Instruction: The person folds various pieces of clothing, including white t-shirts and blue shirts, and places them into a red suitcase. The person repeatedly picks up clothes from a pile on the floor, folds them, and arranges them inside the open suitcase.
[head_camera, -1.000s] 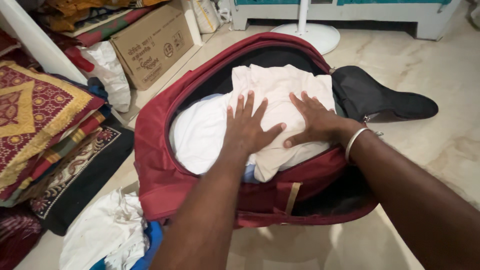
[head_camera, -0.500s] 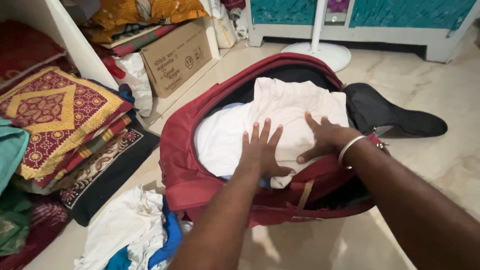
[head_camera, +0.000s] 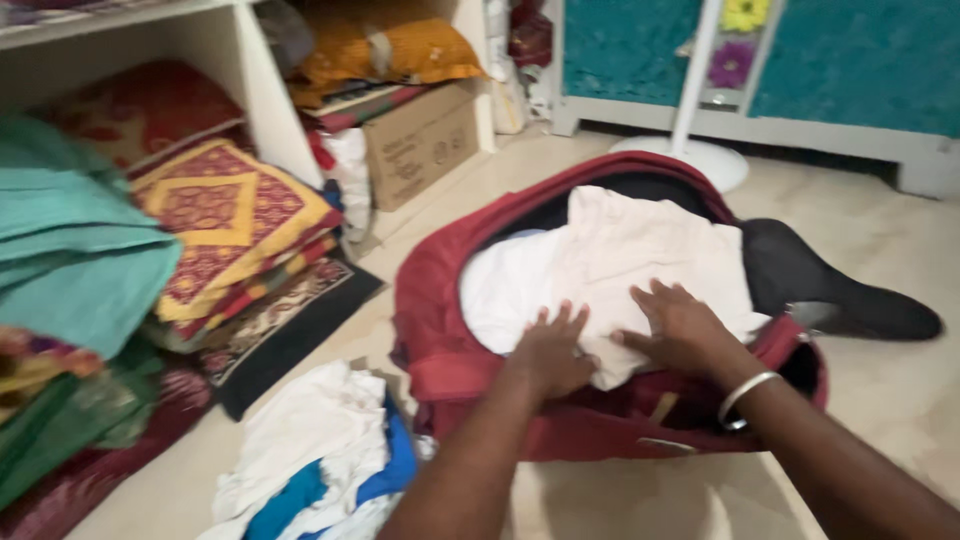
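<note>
Both hands lie flat with fingers spread, gripping nothing. The left hand (head_camera: 553, 350) and right hand (head_camera: 682, 327) press on the cream cloth (head_camera: 640, 255) piled at the near edge of the open red bag (head_camera: 440, 300), which sits on the floor (head_camera: 880, 380) beside loose white and blue clothes (head_camera: 315, 450).

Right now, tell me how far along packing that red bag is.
Done: folded white and cream clothes already fill the open red bag. In hand: the left hand and right hand lie flat on the top garment near the front edge. Left: the bag is unzipped, and a heap of white and blue clothes lies on the floor beside it.
</note>
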